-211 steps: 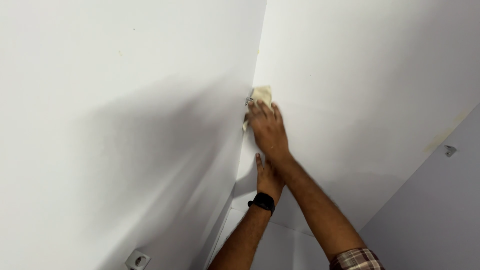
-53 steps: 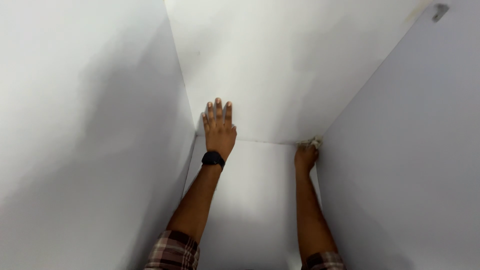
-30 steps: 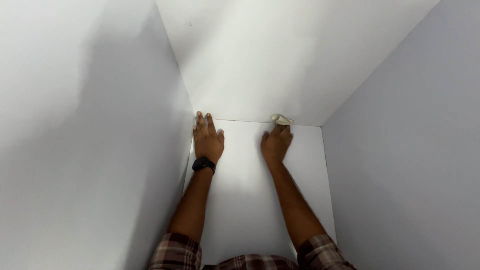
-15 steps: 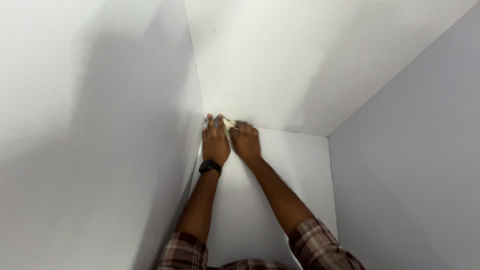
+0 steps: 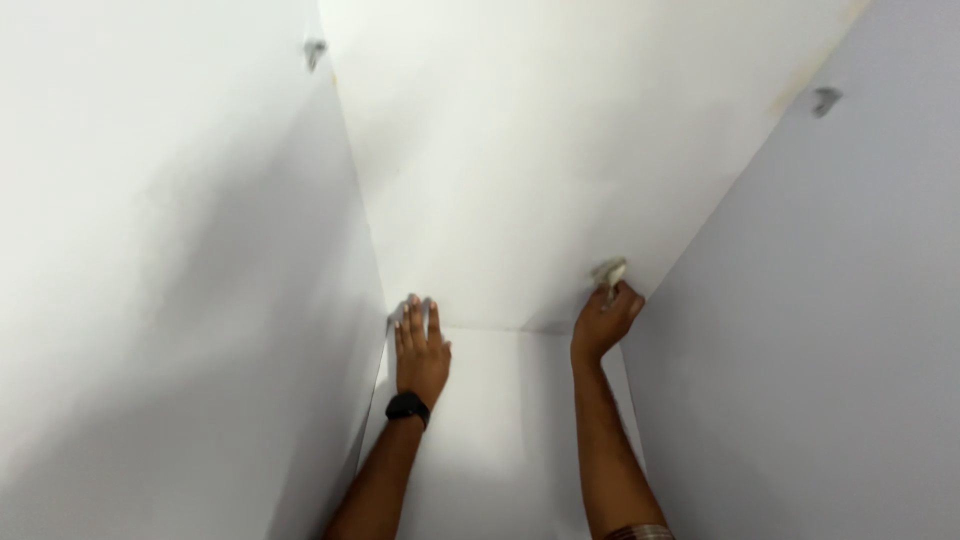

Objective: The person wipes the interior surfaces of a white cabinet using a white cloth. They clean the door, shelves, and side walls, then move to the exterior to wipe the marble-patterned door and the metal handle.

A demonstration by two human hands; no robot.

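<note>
White panels: inside of a bare cabinet or wardrobe compartment, with left wall (image 5: 180,280), back panel (image 5: 560,160), right wall (image 5: 840,330) and a lower panel (image 5: 500,420) under the hands.
Left hand: (image 5: 421,352) spread flat, fingers together and pointing up, palm pressed on the lower panel just beside the left inner corner; black watch (image 5: 407,407) on the wrist.
Right hand: (image 5: 603,322) curled shut around a small pale cloth (image 5: 609,272), bunched and blurred, only its top showing above the fingers.
Cloth position: pushed into the right inner corner, touching the seam where back panel meets right wall.
Metal fittings: one small shelf peg (image 5: 315,50) high on the left wall, another (image 5: 826,99) high on the right wall, both well apart from the hands.
Step in hand: judged as wiping along the rear seam, now at its right end, left hand bracing.
Next move calls for: firm pressure kept in the corner, cloth held bunched, stroke following the seam or the right wall's edge, brace unmoved.
</note>
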